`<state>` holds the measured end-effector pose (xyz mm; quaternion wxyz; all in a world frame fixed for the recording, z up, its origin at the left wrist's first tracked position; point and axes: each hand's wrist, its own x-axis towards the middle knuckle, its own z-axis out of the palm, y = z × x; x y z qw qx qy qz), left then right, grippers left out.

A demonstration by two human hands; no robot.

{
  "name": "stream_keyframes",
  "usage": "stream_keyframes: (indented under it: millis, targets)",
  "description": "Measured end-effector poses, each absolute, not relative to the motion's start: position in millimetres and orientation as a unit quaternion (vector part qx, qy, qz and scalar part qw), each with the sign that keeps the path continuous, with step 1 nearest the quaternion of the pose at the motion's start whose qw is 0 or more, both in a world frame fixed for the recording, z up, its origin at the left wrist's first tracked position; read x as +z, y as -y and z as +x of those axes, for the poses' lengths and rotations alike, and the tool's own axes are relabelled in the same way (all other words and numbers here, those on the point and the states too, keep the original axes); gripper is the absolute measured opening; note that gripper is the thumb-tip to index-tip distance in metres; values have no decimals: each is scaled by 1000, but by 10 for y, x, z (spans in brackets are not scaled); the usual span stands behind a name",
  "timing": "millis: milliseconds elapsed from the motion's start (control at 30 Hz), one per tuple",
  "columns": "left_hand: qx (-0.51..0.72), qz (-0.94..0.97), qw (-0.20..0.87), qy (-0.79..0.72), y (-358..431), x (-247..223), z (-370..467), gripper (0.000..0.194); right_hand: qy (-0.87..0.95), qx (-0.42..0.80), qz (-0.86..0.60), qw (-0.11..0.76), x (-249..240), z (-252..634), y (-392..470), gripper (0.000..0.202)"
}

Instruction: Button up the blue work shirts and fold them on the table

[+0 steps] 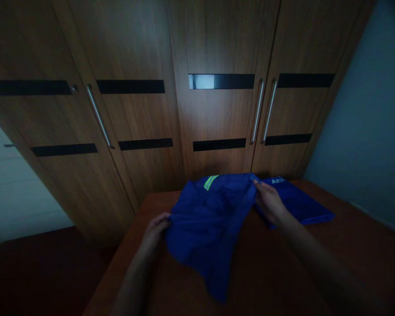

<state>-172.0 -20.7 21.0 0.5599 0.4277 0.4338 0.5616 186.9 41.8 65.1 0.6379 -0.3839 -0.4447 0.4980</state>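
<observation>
A blue garment point(204, 219) with a bright yellow-green reflective strip near its top hangs spread between my two hands. My left hand point(157, 228) pinches its left edge. At the upper right corner, my right hand point(267, 199) grips the cloth between thumb and fingers. The lower part of the garment droops to a point over the table; whether it touches the surface I cannot tell. Just behind and right of my right hand lies a folded blue garment point(298, 202) with pale lettering, partly covered by that hand.
The reddish-brown wooden table point(266, 272) stands against a wooden wardrobe point(145, 114) with metal handles and dark strips. On the right is a bluish wall point(365, 123). A white panelled surface point(16, 188) shows at the left, above the dark floor point(46, 272).
</observation>
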Motion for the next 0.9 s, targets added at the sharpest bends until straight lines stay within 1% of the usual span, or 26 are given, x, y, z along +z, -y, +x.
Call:
stream_keyframes:
  millis: [100, 200, 300, 400, 433, 500, 567, 633, 667, 733, 833, 900]
  targets:
    - [649, 357, 490, -460, 166, 266, -1941, 14, 390, 511, -390, 660, 723, 2141, -435, 24]
    - [674, 324, 446, -492, 143, 277, -2043, 25, 390, 505, -398, 658, 696, 2254, -426, 18]
    - [637, 348, 426, -540, 105, 213, -2038, 26, 377, 504, -400, 666, 680, 2216, -401, 19]
    - [543, 449, 378, -601, 61, 109, -2006, 22, 406, 466, -398, 678, 762, 2067, -365, 21]
    - [509, 487, 346, -620, 50, 78, -1997, 23, 434, 444, -395, 677, 807, 1989, -343, 22]
    - [469, 546, 256, -646, 42, 45, -1981, 32, 496, 381, -396, 672, 897, 1774, -259, 27]
    - [470, 573, 177, -648, 53, 69, -1955, 40, 562, 299, -407, 655, 945, 1480, -107, 29]
    - [494, 588, 162, -620, 86, 165, -1902, 43, 662, 232, -405, 586, 908, 1128, 100, 25]
    - [507, 594, 172, -600, 114, 241, -1860, 43, 730, 232, -373, 524, 848, 943, 212, 27]
    - [530, 611, 193, -556, 195, 435, -1734, 43, 818, 273, -293, 413, 647, 587, 420, 40]
    - [526, 651, 189, -514, 357, 726, -1444, 41, 834, 341, -267, 341, 228, 158, 655, 46]
    - [475, 690, 169, -519, 446, 836, -1221, 43, 836, 377, -254, 307, -13, -20, 771, 47]
